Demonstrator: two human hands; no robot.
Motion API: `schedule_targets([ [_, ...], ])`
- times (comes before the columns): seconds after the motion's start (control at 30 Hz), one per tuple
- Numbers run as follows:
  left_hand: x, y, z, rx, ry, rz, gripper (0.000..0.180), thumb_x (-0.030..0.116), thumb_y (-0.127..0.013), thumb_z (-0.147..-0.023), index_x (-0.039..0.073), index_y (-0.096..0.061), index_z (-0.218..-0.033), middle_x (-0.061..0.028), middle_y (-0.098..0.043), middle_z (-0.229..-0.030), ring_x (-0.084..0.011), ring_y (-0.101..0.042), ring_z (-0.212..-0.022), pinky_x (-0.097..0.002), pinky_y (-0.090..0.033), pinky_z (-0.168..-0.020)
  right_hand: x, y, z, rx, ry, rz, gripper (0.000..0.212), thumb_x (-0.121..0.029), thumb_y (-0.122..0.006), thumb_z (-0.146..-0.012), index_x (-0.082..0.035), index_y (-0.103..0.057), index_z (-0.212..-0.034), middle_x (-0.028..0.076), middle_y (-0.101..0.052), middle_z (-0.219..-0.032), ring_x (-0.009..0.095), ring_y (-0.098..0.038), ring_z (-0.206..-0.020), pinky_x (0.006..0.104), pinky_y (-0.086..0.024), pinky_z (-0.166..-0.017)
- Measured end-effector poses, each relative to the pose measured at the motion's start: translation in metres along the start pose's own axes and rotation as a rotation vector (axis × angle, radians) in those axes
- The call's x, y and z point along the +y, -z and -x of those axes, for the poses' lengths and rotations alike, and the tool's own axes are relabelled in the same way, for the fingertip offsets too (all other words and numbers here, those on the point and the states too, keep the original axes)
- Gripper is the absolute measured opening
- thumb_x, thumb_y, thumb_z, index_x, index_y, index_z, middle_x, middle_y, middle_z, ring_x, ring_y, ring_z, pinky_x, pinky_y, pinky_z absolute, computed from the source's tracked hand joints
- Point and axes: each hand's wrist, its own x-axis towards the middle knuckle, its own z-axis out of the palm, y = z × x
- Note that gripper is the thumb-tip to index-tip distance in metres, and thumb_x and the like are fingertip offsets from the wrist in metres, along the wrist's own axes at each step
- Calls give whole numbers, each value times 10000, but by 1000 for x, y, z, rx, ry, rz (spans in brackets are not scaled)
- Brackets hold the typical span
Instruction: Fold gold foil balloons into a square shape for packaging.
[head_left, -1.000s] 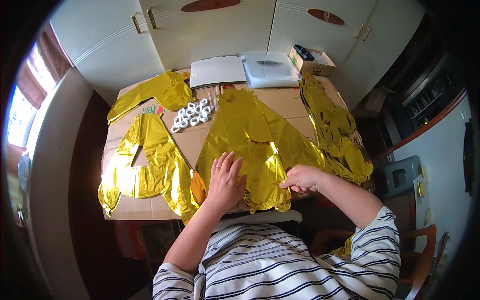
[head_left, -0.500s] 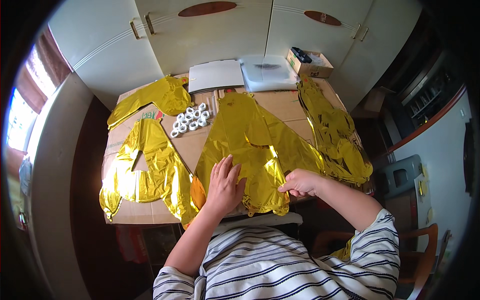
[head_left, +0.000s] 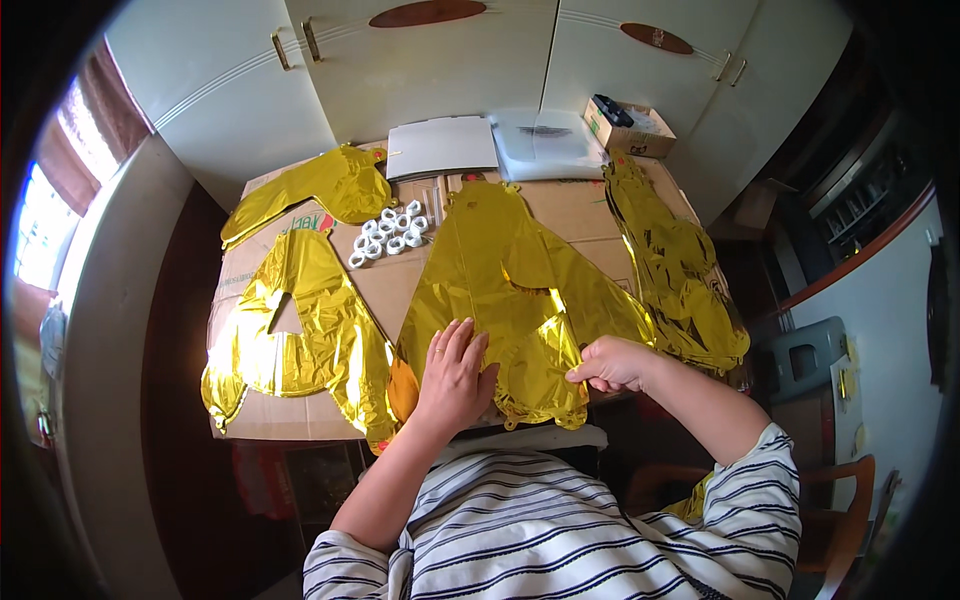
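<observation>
On the table (head_left: pixel 590 215), two hands (head_left: pixel 530 370) flatten one of four gold foil balloons (head_left: pixel 505 290).

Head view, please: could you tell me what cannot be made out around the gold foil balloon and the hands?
- Foil balloon: its near edge is covered by the left hand.
- Right hand: fingertips curl under, so the grip is unclear.
- Cardboard box: contents too small to identify.
- White rolls: kind unclear.

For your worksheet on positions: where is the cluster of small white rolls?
In the head view, the white rolls sit left of centre on the cardboard-covered table, between two gold foil balloons.
</observation>
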Motion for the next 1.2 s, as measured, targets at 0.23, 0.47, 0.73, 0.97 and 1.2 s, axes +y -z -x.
schedule_targets([
  [0.23,0,1,3,1,-8,11,477,162,-705,-875,-10,-578,-1301,-256,-543,-1359,-464,-488,-1319,-545,-366,-1141,-5,-1,1,16,0,34,301,-233,-761,-922,-88,-580,-731,9,-548,-556,80,-392,-395,272,-265,-386],
  [0.47,0,2,5,5,-15,3,460,172,-699,-879,0,-589,-1291,-251,-547,-1352,-465,-489,-1318,-552,-367,-1140,-5,-3,-2,8,2,40,301,-235,-755,-928,-80,-583,-736,13,-548,-555,83,-392,-395,277,-263,-384],
  [0.73,-1,-1,7,1,-38,-62,417,170,-696,-867,33,-624,-1255,-229,-558,-1350,-446,-493,-1326,-568,-374,-1129,-4,-6,-3,17,11,36,281,-246,-741,-929,-76,-598,-756,16,-554,-553,82,-387,-392,275,-260,-382],
  [0.97,-1,-2,7,0,-39,-89,417,176,-694,-864,39,-629,-1253,-221,-559,-1355,-438,-489,-1332,-565,-369,-1132,-2,-6,-1,15,39,14,269,-245,-708,-942,-62,-626,-761,52,-637,-598,78,-405,-393,268,-281,-381],
  [1.2,-1,-3,7,4,-33,-95,429,181,-693,-853,50,-626,-1256,-223,-555,-1372,-422,-485,-1342,-560,-362,-1140,-12,0,19,172,63,280,273,-290,-699,-923,-20,-736,-930,101,-732,-713,119,-579,-490,287,-454,-475],
])
